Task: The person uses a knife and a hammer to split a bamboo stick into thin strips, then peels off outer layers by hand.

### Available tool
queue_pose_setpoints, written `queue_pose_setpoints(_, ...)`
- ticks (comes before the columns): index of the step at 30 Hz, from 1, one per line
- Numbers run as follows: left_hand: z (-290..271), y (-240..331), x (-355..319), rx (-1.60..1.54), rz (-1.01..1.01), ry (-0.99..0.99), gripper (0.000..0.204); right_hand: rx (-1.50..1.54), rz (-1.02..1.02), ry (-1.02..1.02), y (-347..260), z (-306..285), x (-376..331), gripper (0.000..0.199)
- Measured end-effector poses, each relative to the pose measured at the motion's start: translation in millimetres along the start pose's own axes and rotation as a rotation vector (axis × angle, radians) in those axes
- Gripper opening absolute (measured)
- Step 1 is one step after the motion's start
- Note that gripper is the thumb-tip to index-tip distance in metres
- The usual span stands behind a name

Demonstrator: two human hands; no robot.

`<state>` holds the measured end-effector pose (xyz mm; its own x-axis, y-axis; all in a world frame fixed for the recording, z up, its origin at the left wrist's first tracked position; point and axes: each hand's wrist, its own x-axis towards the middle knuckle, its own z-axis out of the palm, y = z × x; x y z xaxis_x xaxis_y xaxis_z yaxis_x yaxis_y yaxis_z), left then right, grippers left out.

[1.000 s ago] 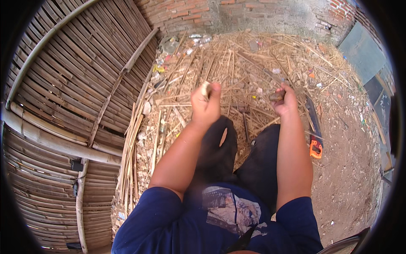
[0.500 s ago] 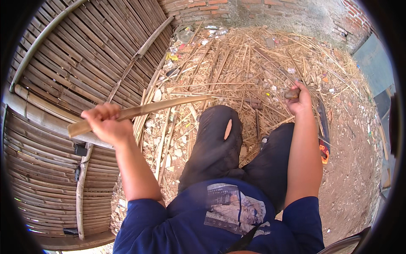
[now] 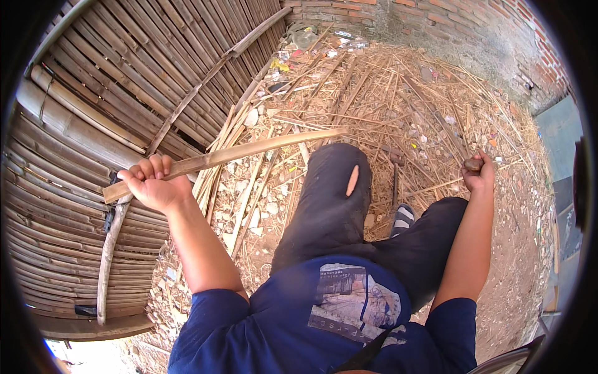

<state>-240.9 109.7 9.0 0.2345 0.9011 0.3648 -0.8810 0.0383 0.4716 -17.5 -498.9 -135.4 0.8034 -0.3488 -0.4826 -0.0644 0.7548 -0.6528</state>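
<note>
My left hand [image 3: 156, 182] is closed around a long, pale bamboo strip [image 3: 249, 148] near its wide end. The strip slants up to the right, and its far tip is above my bent left knee. Out to the right, my right hand [image 3: 478, 174] grips a short, round-ended wooden handle [image 3: 473, 164], its butt facing me. What extends beyond that handle blends into the brown litter, so I cannot make out the tool's kind. The two hands are wide apart, and the strip does not touch the handle.
A bamboo slat wall [image 3: 180, 75] stands close on the left, a brick wall [image 3: 436, 25] at the back. Bamboo offcuts and straw [image 3: 349, 93] cover the ground ahead, with stones and scraps among them. Bluish panels [image 3: 564, 137] lean at the right. My sandalled foot [image 3: 403, 219] shows between my legs.
The view has shifted, so the surroundings sit differently. My right hand has moved outward to the right with the handle. My left hand has rolled palm-up, still holding the strip.
</note>
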Motion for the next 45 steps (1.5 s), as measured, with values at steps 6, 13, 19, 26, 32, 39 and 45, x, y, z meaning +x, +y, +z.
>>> queue_pose_setpoints(6,5,-14,2,-0.148,-0.145,0.022,0.045,-0.04,0.011,-0.059,14,20,-5,0.017)
queue_pose_setpoints(13,49,-55,-24,-0.187,-0.242,-0.206,0.051,-0.199,0.059,-0.219,40,51,-16,0.007)
queue_pose_setpoints(19,83,-82,-47,-0.152,-0.274,-0.498,0.05,-0.531,-0.182,-0.26,45,62,-49,0.018)
queue_pose_setpoints(26,84,-85,-46,0.007,-0.106,-0.392,0.051,-0.447,-0.232,-0.154,30,53,-49,0.02)
queue_pose_setpoints(32,48,-35,-24,0.105,0.115,-0.426,0.048,-0.257,-0.181,-0.121,20,45,-45,0.021)
queue_pose_setpoints(39,23,-25,-4,0.503,0.572,-0.625,0.033,-0.32,-0.21,-0.148,17,40,-60,0.017)
queue_pose_setpoints(45,23,19,24,0.208,0.625,-0.552,0.041,-0.303,-0.197,-0.141,15,32,-55,0.026)
